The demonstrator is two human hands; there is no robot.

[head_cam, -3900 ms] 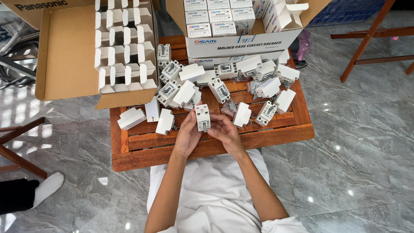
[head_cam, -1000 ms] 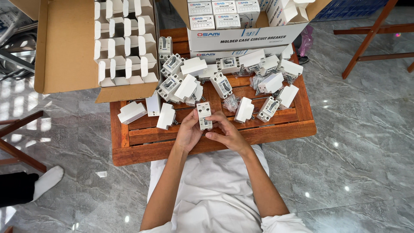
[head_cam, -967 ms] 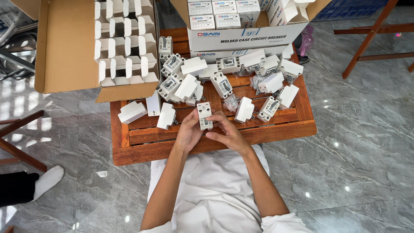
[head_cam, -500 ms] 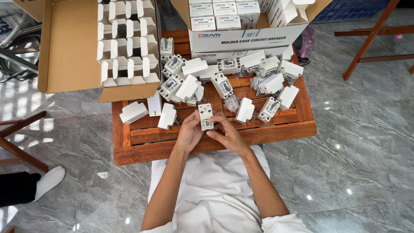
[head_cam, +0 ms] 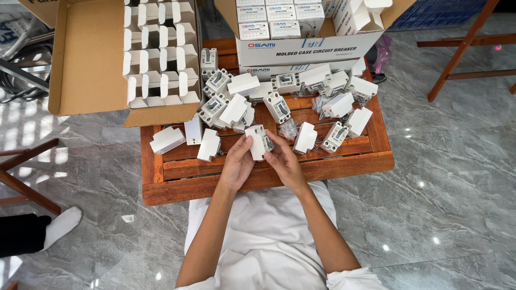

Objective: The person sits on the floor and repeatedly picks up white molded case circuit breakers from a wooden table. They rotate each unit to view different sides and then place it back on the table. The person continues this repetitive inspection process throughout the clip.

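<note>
Over slatted wooden table (head_cam: pixel 258 180), both hands (head_cam: pixel 262 161) grasping blocky white plastic breaker (head_cam: pixel 258 142), matte cardboard boxes (head_cam: pixel 107 59) behind

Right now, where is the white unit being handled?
Head view, centre: the white unit is held between the left hand and right hand, above the wooden table's near edge.

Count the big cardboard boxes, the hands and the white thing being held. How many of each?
Cardboard boxes: 2, the left box and the right box
Hands: 2, left hand and right hand
Held white part: 1
Total: 5
</note>
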